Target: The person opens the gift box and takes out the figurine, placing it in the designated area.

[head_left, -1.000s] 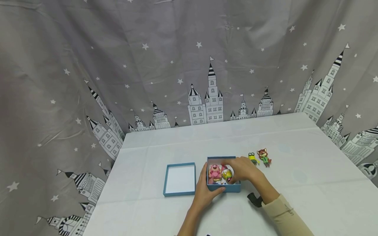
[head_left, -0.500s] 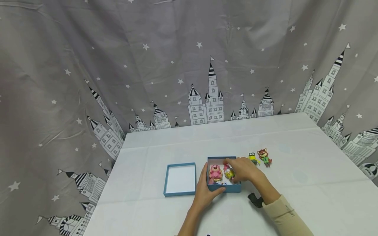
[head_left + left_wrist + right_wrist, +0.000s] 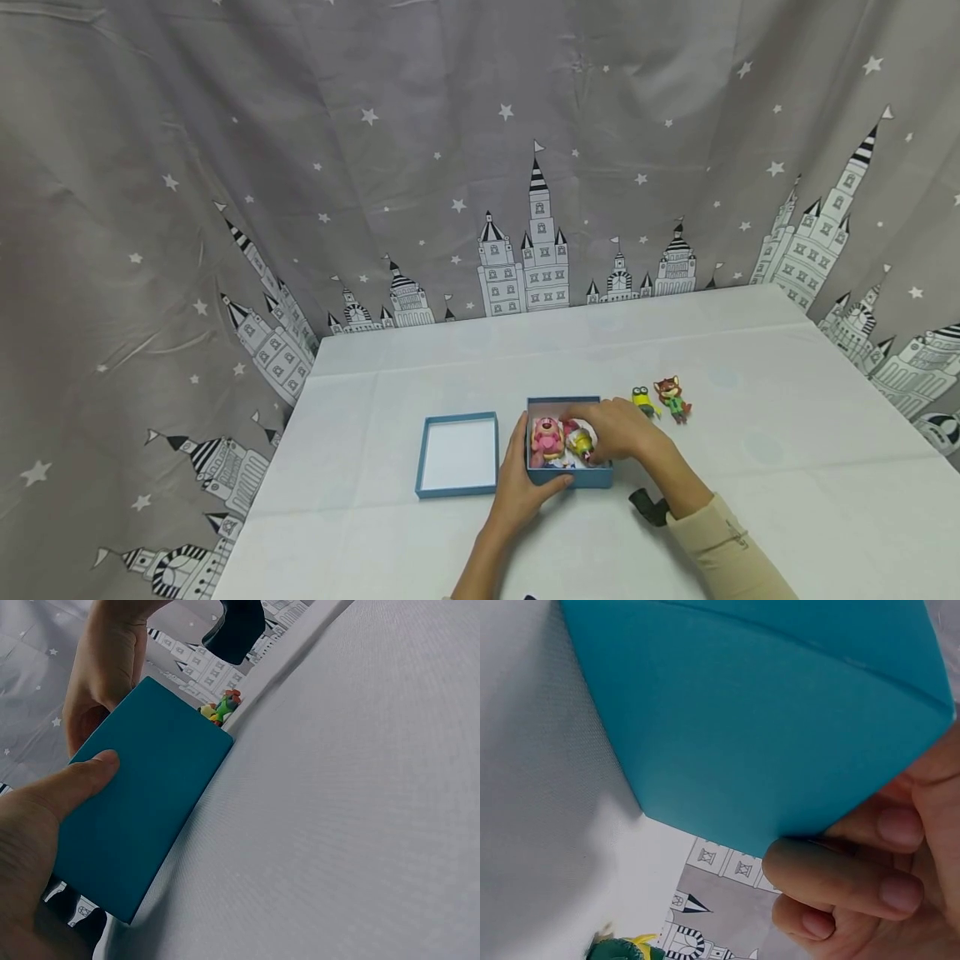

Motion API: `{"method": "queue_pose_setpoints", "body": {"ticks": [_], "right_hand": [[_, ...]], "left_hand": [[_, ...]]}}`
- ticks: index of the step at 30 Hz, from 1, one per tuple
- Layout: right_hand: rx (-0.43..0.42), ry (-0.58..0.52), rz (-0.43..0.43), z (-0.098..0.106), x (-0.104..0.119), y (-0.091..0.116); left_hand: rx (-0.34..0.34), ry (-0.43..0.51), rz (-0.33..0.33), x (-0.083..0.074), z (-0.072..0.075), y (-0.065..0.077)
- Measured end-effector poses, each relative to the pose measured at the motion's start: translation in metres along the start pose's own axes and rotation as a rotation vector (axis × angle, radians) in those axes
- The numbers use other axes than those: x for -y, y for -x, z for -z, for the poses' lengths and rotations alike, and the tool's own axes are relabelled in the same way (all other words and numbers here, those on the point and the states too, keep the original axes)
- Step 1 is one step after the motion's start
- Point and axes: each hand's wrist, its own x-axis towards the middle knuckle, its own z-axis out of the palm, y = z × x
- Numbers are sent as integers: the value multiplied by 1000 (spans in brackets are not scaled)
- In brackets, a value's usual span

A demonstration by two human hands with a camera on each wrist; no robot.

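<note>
The yellow toy (image 3: 582, 446) is in the box (image 3: 570, 479), beside the pink bear (image 3: 548, 439). The right hand (image 3: 619, 429) seems to pinch it with finger and thumb; I can't tell how hard. The left hand (image 3: 517, 490) holds the box, thumb on the front, fingers round the side. I think this step is fitting the toy in. Next calls for a soft nudge. The lid (image 3: 456, 494) lies left; the fox (image 3: 672, 402) lies on the table (image 3: 360, 492).
</note>
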Motion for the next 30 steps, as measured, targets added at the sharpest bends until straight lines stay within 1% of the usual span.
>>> {"method": "queue_pose_setpoints", "body": {"ticks": [4,11,17,25,30], "right_hand": [[1,5,5,0,0,0],[13,18,-14,-1,3,-2],[0,9,-20,-1,4,-1],[4,-4,-72,-1,6,-1],[5,-13,-81,-1,6,0]], "left_hand": [[0,0,-3,0,0,0],[5,-2,13,-1,0,1],[5,0,17,-1,0,0],[7,-2,31,-1,0,1],[8,0,25,-1,0,0]]}}
